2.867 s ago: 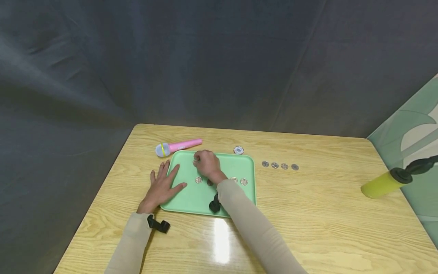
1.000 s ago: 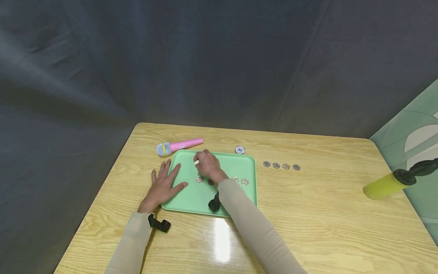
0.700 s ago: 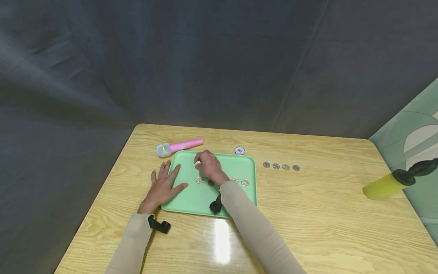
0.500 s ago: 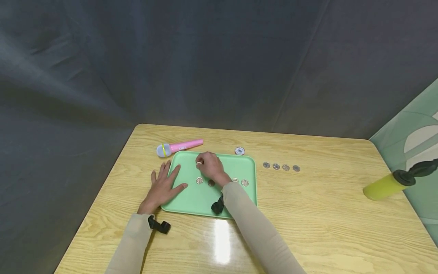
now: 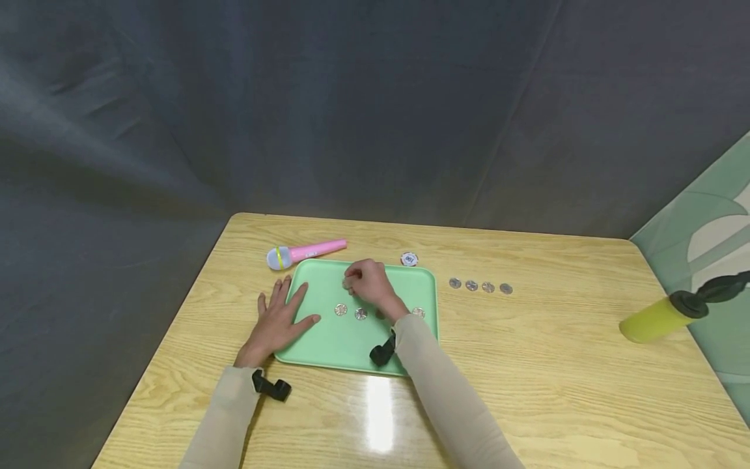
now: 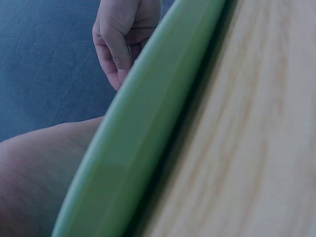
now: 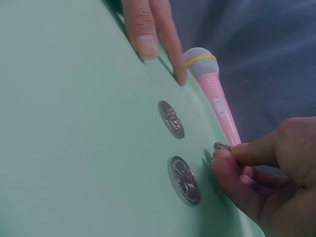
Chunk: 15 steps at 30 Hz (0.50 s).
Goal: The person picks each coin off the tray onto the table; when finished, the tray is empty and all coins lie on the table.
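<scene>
In the head view my left hand (image 5: 275, 329) lies with spread, straight fingers across the left rim of a light green tray (image 5: 319, 348). My right hand (image 5: 372, 285) is over the tray's far half. Between its thumb and fingers it pinches a silver coin (image 7: 222, 146), clearest in the right wrist view. Nearer the tray's middle lie a coin (image 5: 340, 310) and a second coin (image 5: 361, 314). Another coin (image 5: 418, 312) lies toward the right rim. My right wrist and forearm hide part of the coin row.
Several coins (image 5: 471, 285) form a row on the wooden table (image 5: 556, 365) right of the tray. Behind the tray are a pink toy microphone (image 5: 316, 249) and a poker chip (image 5: 409, 259). A yellow-green bottle (image 5: 653, 320) with a black lid stands far right.
My right hand has shifted a little to the right with the coin pinched. Its wrist now covers a different part of the coin row. My left hand has stayed in place.
</scene>
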Tool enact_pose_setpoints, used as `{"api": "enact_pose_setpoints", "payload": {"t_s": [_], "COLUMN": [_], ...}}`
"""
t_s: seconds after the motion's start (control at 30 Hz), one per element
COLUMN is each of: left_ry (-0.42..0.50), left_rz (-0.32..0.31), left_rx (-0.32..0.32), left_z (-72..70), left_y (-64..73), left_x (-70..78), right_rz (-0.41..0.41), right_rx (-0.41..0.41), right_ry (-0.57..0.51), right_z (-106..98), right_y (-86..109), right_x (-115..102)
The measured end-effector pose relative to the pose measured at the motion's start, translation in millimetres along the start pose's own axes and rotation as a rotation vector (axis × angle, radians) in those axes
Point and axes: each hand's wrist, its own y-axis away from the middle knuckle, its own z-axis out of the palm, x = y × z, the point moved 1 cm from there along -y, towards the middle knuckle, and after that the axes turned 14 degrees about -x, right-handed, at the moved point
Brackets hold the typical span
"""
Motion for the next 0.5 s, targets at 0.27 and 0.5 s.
{"api": "enact_pose_setpoints", "payload": {"t_s": [0.27, 0.5], "left_ry": [-0.001, -0.004], "left_rz": [-0.011, -0.015], "left_rx": [0.001, 0.000], "left_z": [-0.2, -0.5], "left_y": [-0.5, -1.4], "left_x": [0.4, 0.4], "right_rz": [0.005, 0.020], "right_rx": [0.010, 0.043], "right_ry": [-0.131, -0.196], "right_z": [-7.2, -15.0], "right_y": [10.6, 21.2], "right_x": [1.9, 8.6]}}
